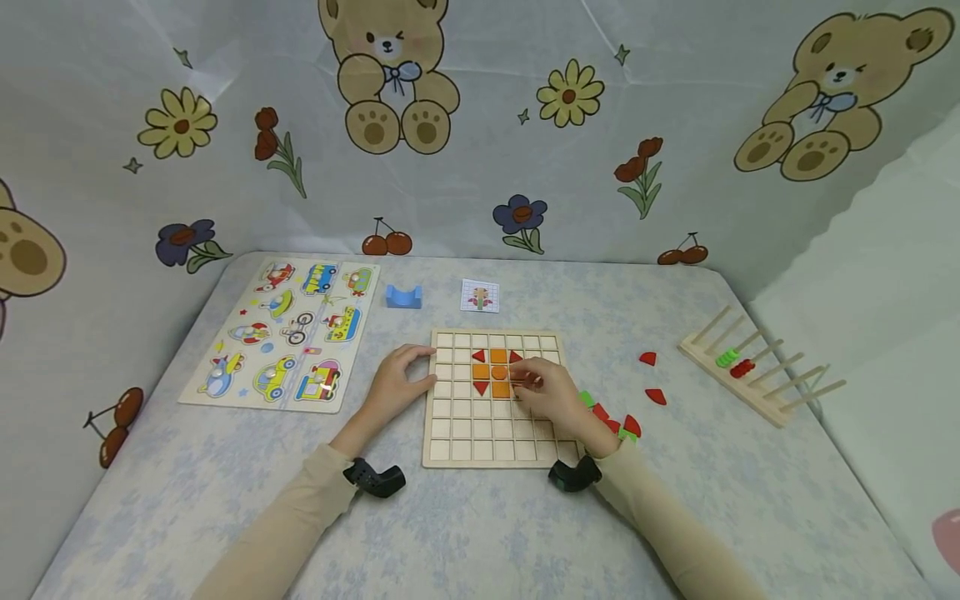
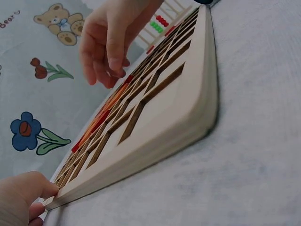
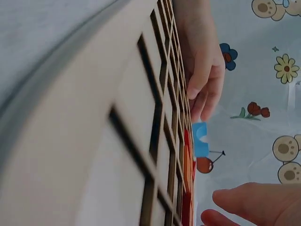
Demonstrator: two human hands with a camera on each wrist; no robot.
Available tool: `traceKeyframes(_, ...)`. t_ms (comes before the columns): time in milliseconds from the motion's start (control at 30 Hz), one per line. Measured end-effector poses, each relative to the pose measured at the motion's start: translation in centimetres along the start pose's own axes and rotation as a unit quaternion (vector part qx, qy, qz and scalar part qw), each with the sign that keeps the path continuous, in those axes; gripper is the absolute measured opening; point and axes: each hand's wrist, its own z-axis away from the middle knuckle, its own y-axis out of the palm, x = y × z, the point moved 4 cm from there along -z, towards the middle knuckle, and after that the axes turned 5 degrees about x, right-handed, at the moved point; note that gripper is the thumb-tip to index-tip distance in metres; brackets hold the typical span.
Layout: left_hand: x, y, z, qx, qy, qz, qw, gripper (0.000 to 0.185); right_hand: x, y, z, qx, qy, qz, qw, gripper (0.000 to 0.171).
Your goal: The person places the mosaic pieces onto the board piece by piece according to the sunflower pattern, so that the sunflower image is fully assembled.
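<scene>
head view: left hand (image 1: 399,379), loosely spread, touches the gridded wooden board (image 1: 482,430); right hand (image 1: 551,389) curls above it, grip unclear.

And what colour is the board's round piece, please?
The round piece is orange; it shows best in the head view.

- A wooden grid board (image 3: 61,155) fills the left side, seen edge-on and steeply tilted, its near rim blurred.
- Red and orange pieces (image 3: 186,165) lie in its farther cells.
- The left hand (image 3: 202,70) is at the far edge, thumb tip against the board.
- The right hand (image 3: 256,202) enters at lower right, partly cut off.
- A notched blue block (image 3: 201,140) shows beyond the board.
- Behind, a pale backdrop (image 3: 256,80) carries printed flowers, a cherry and bear paws.
- Pale table (image 3: 42,42) at upper left.
</scene>
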Motion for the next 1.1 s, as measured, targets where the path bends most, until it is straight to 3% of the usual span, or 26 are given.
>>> traceKeyframes(267,-0.2,-0.2,-0.1,0.004,-0.002,-0.006,1.0000,0.041,-3.8,-4.1,3.9,-0.048,0.062,0.026,0.997,0.035)
traceKeyframes(467,-0.2,0.0,-0.1,0.004,-0.001,-0.003,1.0000,0.042,-6.3,-6.1,5.8,-0.039,0.093,0.020,0.995,0.039)
traceKeyframes(733,-0.4,0.0,0.1,-0.001,0.003,-0.001,1.0000,0.042,-7.0,-6.0,6.1,0.008,0.096,0.009,0.995,0.039)
traceKeyframes(1100,-0.1,0.1,0.0,0.000,-0.005,-0.003,1.0000,0.042,-7.1,-5.5,6.1,-0.079,0.084,0.017,0.993,0.035)
